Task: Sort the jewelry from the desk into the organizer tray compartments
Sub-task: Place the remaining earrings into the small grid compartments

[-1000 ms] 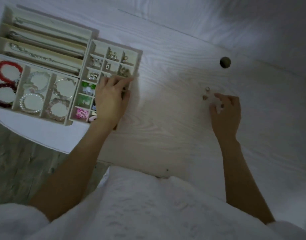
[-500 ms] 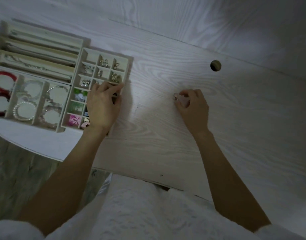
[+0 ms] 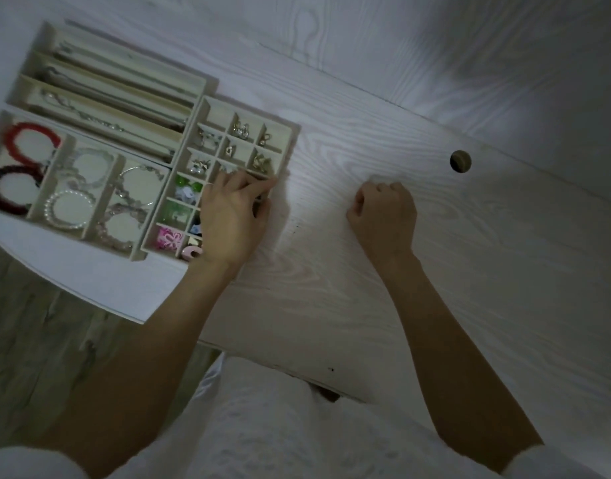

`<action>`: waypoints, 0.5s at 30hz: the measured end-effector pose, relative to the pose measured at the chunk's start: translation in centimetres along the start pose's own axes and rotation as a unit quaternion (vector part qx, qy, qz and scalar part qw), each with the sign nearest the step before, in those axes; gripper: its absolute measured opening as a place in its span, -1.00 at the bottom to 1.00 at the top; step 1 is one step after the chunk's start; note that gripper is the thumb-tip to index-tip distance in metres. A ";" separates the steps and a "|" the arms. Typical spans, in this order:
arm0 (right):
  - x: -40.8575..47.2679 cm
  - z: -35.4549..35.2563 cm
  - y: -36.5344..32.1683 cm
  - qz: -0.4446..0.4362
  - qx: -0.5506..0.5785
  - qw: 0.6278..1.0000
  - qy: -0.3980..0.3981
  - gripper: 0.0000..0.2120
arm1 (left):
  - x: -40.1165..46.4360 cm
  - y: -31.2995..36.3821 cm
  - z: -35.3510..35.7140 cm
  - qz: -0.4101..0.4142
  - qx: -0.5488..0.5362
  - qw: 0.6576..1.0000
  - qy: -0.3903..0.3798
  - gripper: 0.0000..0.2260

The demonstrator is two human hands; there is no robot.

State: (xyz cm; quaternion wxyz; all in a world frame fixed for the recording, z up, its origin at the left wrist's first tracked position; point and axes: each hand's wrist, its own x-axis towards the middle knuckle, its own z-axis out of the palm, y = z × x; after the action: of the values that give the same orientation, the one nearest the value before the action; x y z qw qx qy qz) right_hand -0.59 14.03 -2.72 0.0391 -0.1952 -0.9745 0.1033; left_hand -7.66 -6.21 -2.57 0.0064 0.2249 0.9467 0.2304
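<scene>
Right hand (image 3: 383, 216) now off the far desk (image 3: 366, 305), fist curled — contents unseen, likely earrings — bound for organizer tray (image 3: 293, 133); left hand (image 3: 233, 216) flat, fingers extended.

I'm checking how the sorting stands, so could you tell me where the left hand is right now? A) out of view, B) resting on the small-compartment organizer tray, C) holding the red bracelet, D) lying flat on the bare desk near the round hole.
B: the left hand lies over the lower right part of the small-compartment tray, its fingers along a divider there.
</scene>
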 end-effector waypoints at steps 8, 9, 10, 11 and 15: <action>2.3 -0.3 -1.9 0.037 0.271 0.960 -0.067 -0.91 | -0.2 -0.1 -0.2 0.017 0.007 1.000 0.021 -0.74; 2.8 -0.7 -2.7 0.059 0.333 0.938 -0.080 -0.91 | -0.2 -0.1 -0.2 0.018 0.003 1.000 0.025 -0.73; 3.4 -0.9 -3.5 0.069 0.369 0.923 -0.083 -0.92 | -0.3 -0.2 -0.3 0.018 -0.002 0.999 0.030 -0.72; 4.1 -0.7 -4.4 0.064 0.386 0.917 -0.081 -0.92 | -0.2 -0.5 -0.2 0.019 -0.008 0.999 0.036 -0.71; 6.5 0.0 -6.8 -0.012 0.345 0.937 -0.054 -0.95 | -0.1 -0.8 -0.1 0.030 -0.037 0.998 0.037 -0.75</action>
State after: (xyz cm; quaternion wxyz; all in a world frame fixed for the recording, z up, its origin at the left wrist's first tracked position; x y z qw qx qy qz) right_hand -9.14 10.39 -1.03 0.0531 -0.1518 -0.8819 0.4431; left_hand -7.93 -6.97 -2.85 -0.0270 0.2444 0.9300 0.2732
